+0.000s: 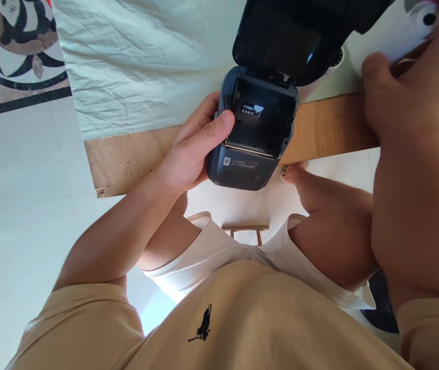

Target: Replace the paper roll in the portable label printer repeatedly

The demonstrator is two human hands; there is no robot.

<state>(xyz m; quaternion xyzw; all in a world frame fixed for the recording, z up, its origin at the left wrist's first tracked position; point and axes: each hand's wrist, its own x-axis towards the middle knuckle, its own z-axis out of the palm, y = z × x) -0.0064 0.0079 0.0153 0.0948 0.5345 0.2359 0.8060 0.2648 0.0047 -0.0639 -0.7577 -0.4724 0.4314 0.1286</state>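
Observation:
My left hand grips a dark grey label printer by its left side, thumb on the top edge. The printer's lid is flipped up and its paper bay is bare inside, with a small white label on the back wall. My right hand reaches up and right, fingers on a white paper roll with a dark core hole, near the frame's top corner. How firmly it holds the roll is partly hidden.
A wooden table edge runs across the view, covered behind by a crumpled white cloth. My knees, white shorts and tan shirt fill the lower half. Patterned floor tiles show at top left.

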